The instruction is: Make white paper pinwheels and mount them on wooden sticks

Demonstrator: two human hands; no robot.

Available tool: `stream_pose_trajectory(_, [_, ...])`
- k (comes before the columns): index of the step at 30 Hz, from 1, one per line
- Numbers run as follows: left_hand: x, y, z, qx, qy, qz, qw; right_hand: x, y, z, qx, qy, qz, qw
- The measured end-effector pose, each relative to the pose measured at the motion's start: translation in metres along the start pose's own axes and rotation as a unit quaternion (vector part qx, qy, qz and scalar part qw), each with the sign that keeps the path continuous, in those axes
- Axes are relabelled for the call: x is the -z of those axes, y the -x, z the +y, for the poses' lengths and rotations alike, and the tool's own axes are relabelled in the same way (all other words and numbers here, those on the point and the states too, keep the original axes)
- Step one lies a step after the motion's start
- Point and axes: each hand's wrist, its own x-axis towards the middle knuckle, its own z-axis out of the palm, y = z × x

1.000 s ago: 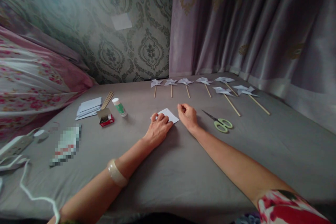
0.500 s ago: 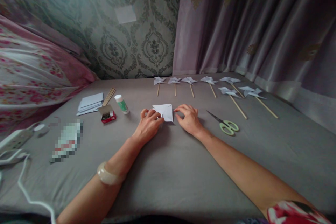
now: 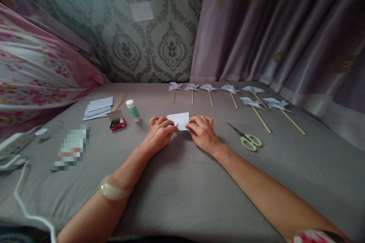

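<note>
A small square of white paper (image 3: 181, 120) with cut edges is between my hands, in the middle of the cloth-covered surface. My left hand (image 3: 162, 131) pinches its left side, fingers curled over a raised corner. On the right edge, my right hand (image 3: 203, 131) has its thumb and fingertips closed on the paper. The fingers partly cover the lower corners. To the right lie scissors (image 3: 246, 139) with light green handles, their blades pointing away to the left. Left of my hands stands a glue stick (image 3: 133, 111) with a white cap.
Several paper pinwheels (image 3: 228, 89) on sticks lie along the back and right. At left are a stack of white paper (image 3: 98, 108), wooden sticks (image 3: 119, 101), a red box (image 3: 118, 123) of small dark pieces, a blurred packet (image 3: 71, 148) and a power strip (image 3: 15, 142) with a white cable.
My right hand has moved left and closed on the paper's right edge, where it was apart before. My left hand keeps its pinch. The view has shifted slightly.
</note>
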Motion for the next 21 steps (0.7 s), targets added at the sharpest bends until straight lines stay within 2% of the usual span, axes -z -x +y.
stream_pose_trajectory(9, [-0.001,-0.001,-0.002,-0.019,-0.004,0.031,0.999,0.000,0.002,-0.003,0.038,0.016,0.020,0.999])
stream_pose_trajectory(15, [-0.002,0.001,-0.004,-0.024,-0.011,-0.001,1.000,0.002,0.004,-0.011,0.047,0.023,-0.038,0.998])
stream_pose_trajectory(21, [0.000,0.000,0.001,-0.020,0.007,-0.024,0.999,0.005,0.006,-0.019,0.015,-0.003,-0.082,0.996])
